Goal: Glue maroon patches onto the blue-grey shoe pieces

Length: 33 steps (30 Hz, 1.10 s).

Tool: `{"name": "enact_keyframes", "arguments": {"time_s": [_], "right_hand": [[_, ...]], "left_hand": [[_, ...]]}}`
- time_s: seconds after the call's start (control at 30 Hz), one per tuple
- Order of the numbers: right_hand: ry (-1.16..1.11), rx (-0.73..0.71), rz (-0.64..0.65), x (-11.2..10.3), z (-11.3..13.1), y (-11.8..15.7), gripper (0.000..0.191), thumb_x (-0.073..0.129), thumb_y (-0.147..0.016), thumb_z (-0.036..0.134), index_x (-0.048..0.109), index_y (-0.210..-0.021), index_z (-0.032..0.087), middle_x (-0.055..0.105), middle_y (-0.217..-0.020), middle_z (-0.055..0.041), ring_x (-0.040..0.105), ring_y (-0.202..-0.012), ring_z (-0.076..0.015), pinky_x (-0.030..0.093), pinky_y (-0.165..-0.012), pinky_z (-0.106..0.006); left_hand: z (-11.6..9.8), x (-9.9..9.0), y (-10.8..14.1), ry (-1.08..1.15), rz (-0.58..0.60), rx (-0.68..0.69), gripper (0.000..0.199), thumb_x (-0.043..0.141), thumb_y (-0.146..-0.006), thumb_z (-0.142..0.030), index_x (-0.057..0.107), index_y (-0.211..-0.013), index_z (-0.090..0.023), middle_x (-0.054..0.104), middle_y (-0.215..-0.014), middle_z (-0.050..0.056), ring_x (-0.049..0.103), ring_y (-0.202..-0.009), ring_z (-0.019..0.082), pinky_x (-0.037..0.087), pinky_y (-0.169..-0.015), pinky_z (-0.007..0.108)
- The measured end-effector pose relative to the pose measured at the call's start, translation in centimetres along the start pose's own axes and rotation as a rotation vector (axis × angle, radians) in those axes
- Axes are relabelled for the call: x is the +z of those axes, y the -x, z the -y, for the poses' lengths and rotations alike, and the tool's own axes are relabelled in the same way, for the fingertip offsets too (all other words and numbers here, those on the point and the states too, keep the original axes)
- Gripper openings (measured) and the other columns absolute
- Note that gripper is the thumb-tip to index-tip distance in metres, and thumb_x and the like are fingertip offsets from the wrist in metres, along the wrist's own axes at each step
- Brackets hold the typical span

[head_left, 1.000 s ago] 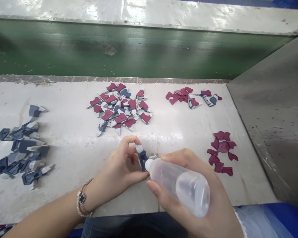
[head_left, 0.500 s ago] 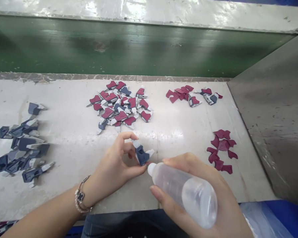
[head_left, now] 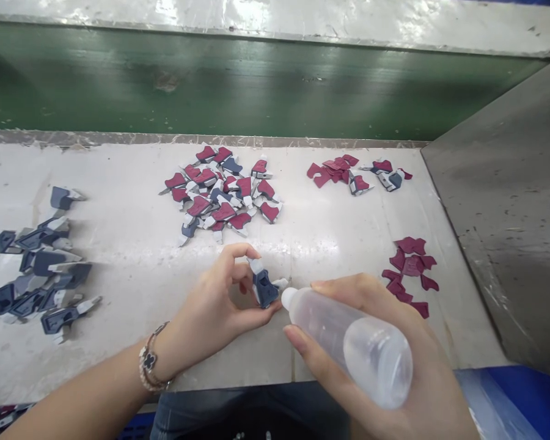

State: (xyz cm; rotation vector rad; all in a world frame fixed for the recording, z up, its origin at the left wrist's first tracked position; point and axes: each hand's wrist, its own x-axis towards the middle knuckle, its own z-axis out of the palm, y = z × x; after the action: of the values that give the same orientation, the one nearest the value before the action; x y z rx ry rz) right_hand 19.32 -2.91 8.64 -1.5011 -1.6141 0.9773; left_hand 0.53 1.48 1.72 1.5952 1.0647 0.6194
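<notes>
Between the thumb and fingers of my left hand [head_left: 220, 299] is a dark blue and light grey plastic part [head_left: 264, 288], its recessed blue face turned up. My right hand [head_left: 385, 324] is wrapped round a translucent squeeze bottle [head_left: 348, 342] of clear liquid, tilted with its white cap end [head_left: 289, 298] toward the part. That tip is close beside the part; whether they touch I cannot tell. Beyond my hands lies a pile of similar parts [head_left: 224, 211], most with maroon faces. To the right are loose maroon pieces [head_left: 412, 265].
On the left lie several blue and grey parts [head_left: 50, 263] without maroon pieces. Farther back right are a maroon heap [head_left: 332, 168] and several assembled parts [head_left: 385, 174]. A green wall [head_left: 256, 91] closes the back of the white table [head_left: 132, 269]; a metal panel [head_left: 508, 214] stands right.
Both hands have shifted slightly right in view, with the plastic part and the bottle. The bottle's tip has drawn a little up and right. Both grips stay the same.
</notes>
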Motion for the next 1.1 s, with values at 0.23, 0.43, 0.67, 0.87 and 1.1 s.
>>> {"name": "enact_keyframes", "arguments": {"time_s": [0.23, 0.43, 0.67, 0.87, 1.1], "right_hand": [[0.037, 0.01, -0.006, 0.0, 0.1, 0.0, 0.007, 0.067, -0.086, 0.026, 0.06, -0.089, 0.026, 0.065, -0.072, 0.0048, 0.063, -0.059, -0.0134, 0.047, -0.052, -0.026], [0.049, 0.006, -0.005, -0.3, 0.1, 0.3, 0.009, 0.068, -0.085, 0.025, 0.06, -0.087, 0.026, 0.065, -0.072, 0.0057, 0.062, -0.058, -0.0123, 0.046, -0.051, -0.025], [-0.033, 0.017, -0.005, -0.2, 0.1, 0.5, 0.016, 0.072, -0.081, 0.03, 0.06, -0.092, 0.03, 0.066, -0.074, 0.0077, 0.063, -0.059, -0.0117, 0.049, -0.052, -0.023], [0.037, -0.015, -0.174, -3.2, -1.8, 0.1, 0.025, 0.071, -0.082, 0.048, 0.058, -0.091, 0.028, 0.064, -0.087, 0.0005, 0.064, -0.077, -0.0185, 0.052, -0.064, -0.027], [1.044, -0.139, 0.095, -2.5, -1.8, -4.9, 0.015, 0.054, -0.079, 0.007, 0.058, -0.086, 0.019, 0.064, -0.07, -0.0041, 0.063, -0.076, -0.0258, 0.04, -0.097, -0.053]], "left_hand": [[0.2, 0.0, 0.0, -0.029, -0.008, 0.013, 0.053, 0.075, -0.079, -0.028, 0.037, -0.116, -0.03, 0.059, -0.07, -0.008, 0.056, -0.065, 0.011, 0.047, -0.062, 0.021], [0.5, -0.1, 0.1, -0.015, -0.045, -0.033, 0.056, 0.078, -0.077, -0.034, 0.037, -0.115, -0.03, 0.062, -0.072, -0.006, 0.06, -0.064, 0.013, 0.048, -0.058, 0.022], [0.5, -0.1, 0.2, 0.01, -0.037, -0.036, 0.049, 0.077, -0.075, -0.023, 0.039, -0.105, -0.029, 0.062, -0.078, -0.006, 0.063, -0.074, 0.013, 0.051, -0.062, 0.02], [0.7, -0.5, -0.4, -0.118, 0.047, -0.1, 0.046, 0.08, -0.072, -0.039, 0.043, -0.093, -0.024, 0.059, -0.073, -0.006, 0.057, -0.057, 0.01, 0.046, -0.051, 0.019], [1.2, -0.7, -1.0, -0.238, 0.152, -0.137, 0.044, 0.08, -0.07, -0.049, 0.049, -0.087, -0.022, 0.056, -0.065, -0.007, 0.049, -0.054, 0.01, 0.038, -0.051, 0.021]]}}
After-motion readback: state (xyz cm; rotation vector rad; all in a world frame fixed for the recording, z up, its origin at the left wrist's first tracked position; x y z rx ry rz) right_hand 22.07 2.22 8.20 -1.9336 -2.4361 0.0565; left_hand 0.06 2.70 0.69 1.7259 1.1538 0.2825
